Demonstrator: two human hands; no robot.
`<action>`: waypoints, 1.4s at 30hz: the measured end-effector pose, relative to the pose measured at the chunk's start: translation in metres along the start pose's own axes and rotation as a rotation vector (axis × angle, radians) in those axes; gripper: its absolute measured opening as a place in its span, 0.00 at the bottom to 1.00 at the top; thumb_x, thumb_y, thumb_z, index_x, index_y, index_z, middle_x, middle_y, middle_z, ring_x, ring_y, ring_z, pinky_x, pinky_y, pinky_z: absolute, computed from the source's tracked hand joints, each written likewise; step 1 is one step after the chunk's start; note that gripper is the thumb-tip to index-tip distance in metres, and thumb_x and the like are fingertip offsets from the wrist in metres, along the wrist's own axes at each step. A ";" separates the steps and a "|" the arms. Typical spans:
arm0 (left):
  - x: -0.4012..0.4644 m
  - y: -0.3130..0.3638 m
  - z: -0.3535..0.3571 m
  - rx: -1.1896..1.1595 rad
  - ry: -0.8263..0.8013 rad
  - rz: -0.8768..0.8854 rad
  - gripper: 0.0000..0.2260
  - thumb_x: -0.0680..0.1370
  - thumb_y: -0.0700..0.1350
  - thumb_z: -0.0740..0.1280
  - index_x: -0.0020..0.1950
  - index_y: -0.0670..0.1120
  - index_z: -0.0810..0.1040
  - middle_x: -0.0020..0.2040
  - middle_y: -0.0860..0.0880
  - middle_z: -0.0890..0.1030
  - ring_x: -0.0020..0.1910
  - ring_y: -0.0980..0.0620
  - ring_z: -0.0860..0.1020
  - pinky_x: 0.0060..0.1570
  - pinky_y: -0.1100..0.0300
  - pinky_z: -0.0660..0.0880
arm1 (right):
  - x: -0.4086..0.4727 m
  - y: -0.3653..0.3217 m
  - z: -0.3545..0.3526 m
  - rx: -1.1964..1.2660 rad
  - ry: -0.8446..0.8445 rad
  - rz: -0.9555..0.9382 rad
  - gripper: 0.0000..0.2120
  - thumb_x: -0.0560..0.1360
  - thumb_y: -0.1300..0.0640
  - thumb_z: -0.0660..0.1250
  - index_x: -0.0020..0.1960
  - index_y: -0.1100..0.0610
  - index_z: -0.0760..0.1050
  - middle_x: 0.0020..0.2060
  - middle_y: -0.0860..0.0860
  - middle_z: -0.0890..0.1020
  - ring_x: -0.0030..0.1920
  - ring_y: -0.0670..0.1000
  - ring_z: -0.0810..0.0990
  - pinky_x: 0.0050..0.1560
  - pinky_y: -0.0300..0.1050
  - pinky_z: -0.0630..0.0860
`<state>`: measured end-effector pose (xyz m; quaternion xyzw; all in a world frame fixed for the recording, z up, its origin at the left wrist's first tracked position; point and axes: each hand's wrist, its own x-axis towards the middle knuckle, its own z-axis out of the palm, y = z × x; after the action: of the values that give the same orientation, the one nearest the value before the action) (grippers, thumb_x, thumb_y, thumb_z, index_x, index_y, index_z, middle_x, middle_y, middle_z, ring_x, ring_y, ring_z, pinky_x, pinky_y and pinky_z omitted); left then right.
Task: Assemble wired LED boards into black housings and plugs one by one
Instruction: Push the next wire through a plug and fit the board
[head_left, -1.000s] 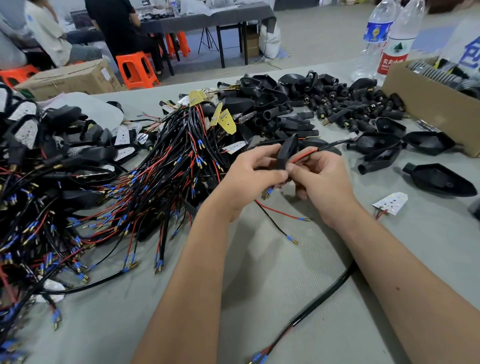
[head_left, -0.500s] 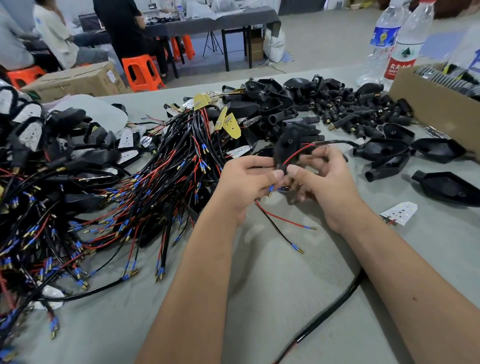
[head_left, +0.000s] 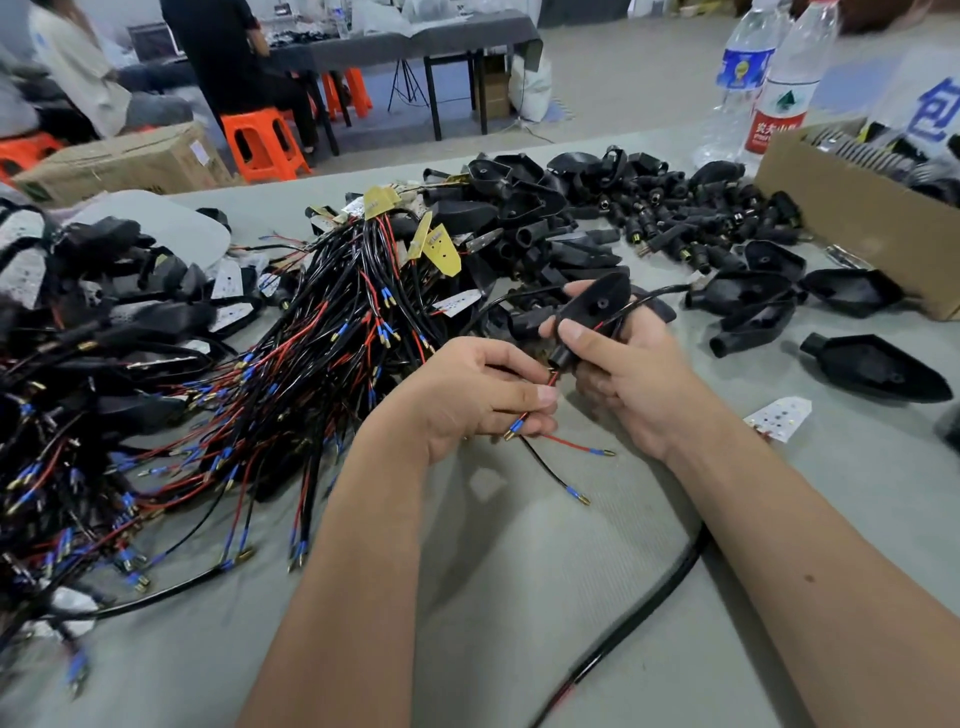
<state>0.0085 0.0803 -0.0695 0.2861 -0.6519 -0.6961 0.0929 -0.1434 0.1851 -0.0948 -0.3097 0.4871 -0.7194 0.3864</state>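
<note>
My right hand (head_left: 628, 379) grips a black teardrop housing (head_left: 589, 309) above the table, its narrow neck pointing down and left. Red and black wires (head_left: 551, 378) come out of that neck. My left hand (head_left: 475, 400) pinches those wires just below the neck, and a blue-sleeved gold terminal (head_left: 514, 428) pokes out under its fingers. A loose red and black wire pair (head_left: 566, 462) lies on the table under the hands. A white LED board (head_left: 778, 418) lies to the right of my right wrist.
A big tangle of wired boards (head_left: 208, 395) fills the left. Empty black housings (head_left: 878, 366) and a heap of plugs (head_left: 675, 218) lie at the right and back. A cardboard box (head_left: 857, 218) and two bottles (head_left: 779, 88) stand at far right. A thick black cable (head_left: 649, 613) crosses the front.
The housing has turned and tipped so its neck points down-left. My left hand has slid down from the housing and now pinches the wires emerging from the neck.
</note>
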 end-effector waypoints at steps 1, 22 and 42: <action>-0.002 0.002 -0.002 0.029 -0.024 -0.018 0.08 0.75 0.33 0.75 0.52 0.39 0.80 0.42 0.41 0.87 0.39 0.45 0.87 0.40 0.60 0.84 | 0.001 0.000 -0.001 -0.004 0.006 0.001 0.10 0.82 0.65 0.65 0.62 0.60 0.73 0.49 0.54 0.86 0.22 0.42 0.62 0.21 0.34 0.58; -0.016 0.008 -0.015 0.211 -0.162 -0.021 0.04 0.77 0.33 0.73 0.48 0.39 0.80 0.42 0.37 0.86 0.38 0.45 0.85 0.35 0.63 0.80 | 0.003 0.000 0.001 0.146 0.072 0.098 0.07 0.84 0.58 0.59 0.61 0.57 0.68 0.48 0.59 0.82 0.22 0.45 0.62 0.21 0.35 0.58; -0.001 0.012 0.021 0.164 0.059 0.022 0.06 0.79 0.34 0.71 0.42 0.39 0.78 0.35 0.42 0.83 0.32 0.47 0.84 0.36 0.58 0.82 | 0.005 -0.003 0.000 0.228 0.119 0.059 0.11 0.84 0.54 0.62 0.64 0.58 0.70 0.45 0.56 0.80 0.22 0.44 0.62 0.19 0.35 0.58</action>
<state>-0.0043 0.0970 -0.0577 0.3061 -0.7066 -0.6307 0.0961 -0.1467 0.1819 -0.0921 -0.2061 0.4332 -0.7755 0.4104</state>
